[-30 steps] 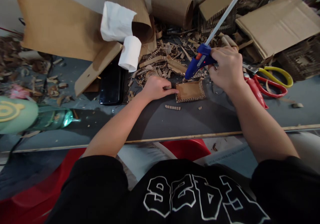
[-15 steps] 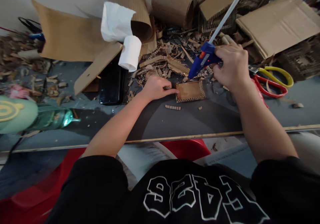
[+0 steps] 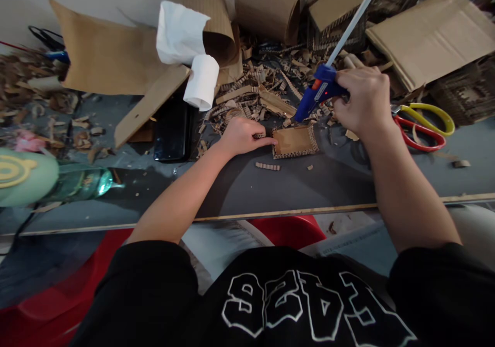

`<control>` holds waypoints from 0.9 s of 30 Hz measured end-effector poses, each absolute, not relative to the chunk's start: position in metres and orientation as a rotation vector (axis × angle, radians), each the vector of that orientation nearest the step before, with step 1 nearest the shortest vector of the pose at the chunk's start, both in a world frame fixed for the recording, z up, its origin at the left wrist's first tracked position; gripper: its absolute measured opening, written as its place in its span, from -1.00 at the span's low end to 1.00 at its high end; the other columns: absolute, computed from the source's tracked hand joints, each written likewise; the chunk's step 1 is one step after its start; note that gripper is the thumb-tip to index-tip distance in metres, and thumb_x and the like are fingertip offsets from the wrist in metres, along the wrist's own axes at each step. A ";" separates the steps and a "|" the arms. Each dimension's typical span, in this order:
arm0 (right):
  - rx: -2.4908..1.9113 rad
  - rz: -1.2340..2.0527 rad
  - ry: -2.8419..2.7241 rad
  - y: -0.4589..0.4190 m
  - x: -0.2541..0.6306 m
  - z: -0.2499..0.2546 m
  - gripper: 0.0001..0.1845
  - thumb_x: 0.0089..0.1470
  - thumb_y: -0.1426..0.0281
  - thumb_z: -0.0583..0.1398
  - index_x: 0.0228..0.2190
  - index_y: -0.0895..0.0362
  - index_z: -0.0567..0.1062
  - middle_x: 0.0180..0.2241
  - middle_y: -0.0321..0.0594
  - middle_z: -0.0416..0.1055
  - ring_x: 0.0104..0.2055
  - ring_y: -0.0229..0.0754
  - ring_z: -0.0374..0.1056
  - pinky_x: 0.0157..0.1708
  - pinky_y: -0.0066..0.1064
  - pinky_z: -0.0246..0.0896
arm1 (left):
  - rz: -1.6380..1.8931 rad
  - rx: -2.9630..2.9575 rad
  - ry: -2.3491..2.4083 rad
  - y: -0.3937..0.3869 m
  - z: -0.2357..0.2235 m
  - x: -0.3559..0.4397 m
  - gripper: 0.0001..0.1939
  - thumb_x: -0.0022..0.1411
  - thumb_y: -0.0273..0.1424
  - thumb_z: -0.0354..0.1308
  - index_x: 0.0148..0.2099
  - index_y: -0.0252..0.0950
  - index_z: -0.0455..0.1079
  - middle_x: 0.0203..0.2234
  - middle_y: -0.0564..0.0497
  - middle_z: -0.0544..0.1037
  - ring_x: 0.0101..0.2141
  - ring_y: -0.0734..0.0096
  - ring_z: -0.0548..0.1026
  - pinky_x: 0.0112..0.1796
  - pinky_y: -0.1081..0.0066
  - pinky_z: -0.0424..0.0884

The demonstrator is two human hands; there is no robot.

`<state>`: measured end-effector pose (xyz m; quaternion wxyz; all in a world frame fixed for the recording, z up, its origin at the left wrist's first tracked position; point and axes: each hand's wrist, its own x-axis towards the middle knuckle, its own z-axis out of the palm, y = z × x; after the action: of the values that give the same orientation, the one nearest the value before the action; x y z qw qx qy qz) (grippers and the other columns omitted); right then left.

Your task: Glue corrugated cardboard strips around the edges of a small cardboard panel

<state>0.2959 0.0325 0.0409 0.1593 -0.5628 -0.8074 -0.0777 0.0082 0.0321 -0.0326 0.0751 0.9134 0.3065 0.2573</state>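
My right hand (image 3: pixel 362 98) is closed around the handle of a blue hot glue gun (image 3: pixel 317 92). A long pale glue stick (image 3: pixel 356 21) sticks out of its back end, and a small red light shows on its side. The gun's nozzle points down, just above the far edge of a small shallow cardboard tray (image 3: pixel 296 139) with corrugated walls. At the tray's left end my left hand (image 3: pixel 244 136) grips the wall, one finger reaching over the corner. Its other fingers are curled. In front of the tray lies a short corrugated strip (image 3: pixel 267 166).
Cardboard scraps (image 3: pixel 247 92) pile up behind the tray. Scissors (image 3: pixel 423 125) with yellow and red handles lie at right. To the left are a toilet roll (image 3: pixel 201 82), a black phone (image 3: pixel 171 133) and a green bottle (image 3: pixel 79 182). Rolled cardboard (image 3: pixel 266 7) stands at the back.
My right hand and the glue gun have shifted slightly to the right. My left hand and the tray have stayed in place.
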 end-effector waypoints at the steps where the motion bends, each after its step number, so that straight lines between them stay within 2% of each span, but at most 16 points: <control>1: -1.608 -0.226 -2.313 0.033 0.296 0.041 -0.78 -0.20 0.50 0.14 -0.40 0.05 0.29 -0.15 -0.10 0.58 -0.02 0.12 0.47 -0.03 -0.12 0.30 | 0.775 2.741 0.923 0.032 -0.033 0.008 -0.24 0.26 0.26 -0.07 -0.60 -0.31 0.35 -0.68 0.04 0.44 -0.60 0.51 0.40 -0.49 0.45 0.11; 6: -1.629 -0.291 -2.328 0.033 0.298 0.041 -0.80 -0.18 0.48 0.14 -0.44 0.05 0.23 -0.17 -0.08 0.58 -0.02 0.11 0.47 -0.05 -0.16 0.29 | 0.778 2.754 0.927 0.032 -0.033 0.008 -0.25 0.28 0.24 -0.05 -0.60 -0.31 0.36 -0.68 0.04 0.46 -0.60 0.52 0.42 -0.49 0.45 0.12; 27: -1.591 -0.313 -2.333 0.037 0.305 0.038 -0.81 -0.18 0.48 0.15 -0.43 0.03 0.28 -0.18 -0.08 0.56 0.01 0.07 0.42 -0.06 -0.18 0.24 | 0.804 2.778 0.909 0.032 -0.034 0.008 -0.24 0.28 0.24 -0.08 -0.59 -0.32 0.35 -0.68 0.03 0.46 -0.61 0.51 0.41 -0.51 0.47 0.09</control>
<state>0.3053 0.0371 0.0385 0.1498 -0.5536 -0.8119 -0.1088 0.0077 0.0324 -0.0342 0.0548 0.9150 0.2995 0.2648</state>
